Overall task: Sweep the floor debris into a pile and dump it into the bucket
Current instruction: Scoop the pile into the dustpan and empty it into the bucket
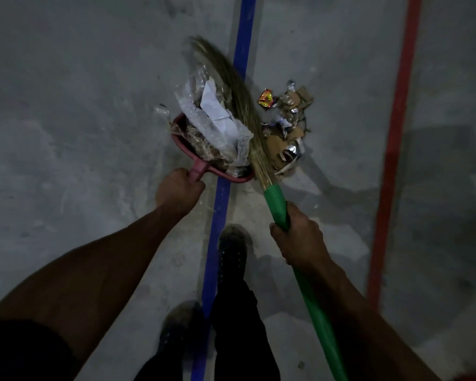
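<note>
Grey concrete floor [80,119] filled the view, dim and bare to the left of a blue line [242,50] and again between that line and a red line [396,133] far to the right. One red dustpan [186,148] sat on the floor just left of the blue line, its near rim lying across the line. The left hand [179,189] clenched the pan's short handle. The pan was heaped with clear plastic wrap [193,116], one white paper [216,111] and straw bits, the heap spilling past the pan's far edge. One broom [242,111] lay slanted across the pan's right side, its straw bristles blurred and reaching up-left past the heap. The right hand [297,235] was wrapped tight round the broom's green handle, which ran down toward the lower right edge of the view. A second lot of debris [283,130] lay on the floor just right of the bristles: cardboard scraps, foil, and one orange wrapper [265,98]. It lay between the blue and red lines, well apart from the red one, with open floor beyond it on the far and right sides. Two dark shoes [232,248] stood near the blue line, one ahead of the other, behind the pan. No bucket was in view.
</note>
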Available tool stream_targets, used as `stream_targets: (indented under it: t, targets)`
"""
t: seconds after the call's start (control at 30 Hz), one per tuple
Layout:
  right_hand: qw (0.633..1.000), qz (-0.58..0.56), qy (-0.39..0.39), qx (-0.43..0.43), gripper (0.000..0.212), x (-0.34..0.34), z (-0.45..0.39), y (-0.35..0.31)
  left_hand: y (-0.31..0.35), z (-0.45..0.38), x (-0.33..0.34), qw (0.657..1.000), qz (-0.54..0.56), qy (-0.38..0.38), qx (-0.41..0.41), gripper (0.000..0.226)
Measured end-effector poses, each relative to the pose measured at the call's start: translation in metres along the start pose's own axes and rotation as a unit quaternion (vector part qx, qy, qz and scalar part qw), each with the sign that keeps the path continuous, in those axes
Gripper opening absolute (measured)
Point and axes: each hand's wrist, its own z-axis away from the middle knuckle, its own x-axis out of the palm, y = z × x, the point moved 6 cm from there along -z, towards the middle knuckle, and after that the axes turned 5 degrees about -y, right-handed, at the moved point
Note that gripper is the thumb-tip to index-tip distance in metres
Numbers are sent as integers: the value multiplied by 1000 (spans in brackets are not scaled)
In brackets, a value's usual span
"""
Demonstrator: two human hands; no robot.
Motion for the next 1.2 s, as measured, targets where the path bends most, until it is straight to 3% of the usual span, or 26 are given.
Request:
stream_targets:
  t: [0.33, 0.7, 0.97, 1.2]
  targets:
    - [996, -63, 53, -34, 44, -21, 232, -41, -3, 198, -137, 995, 28, 23, 89, 13]
    - [987, -93, 129, -33, 36, 20, 489, -74, -64, 410, -247, 983, 11, 57, 174, 11]
    - [980, -138, 146, 17, 30, 52, 615, -31, -79, 513, -238, 972, -6, 6, 236, 12]
    - [960, -195, 195, 46, 28, 71, 709, 59, -72, 603, -167, 958, -29, -33, 284, 15]
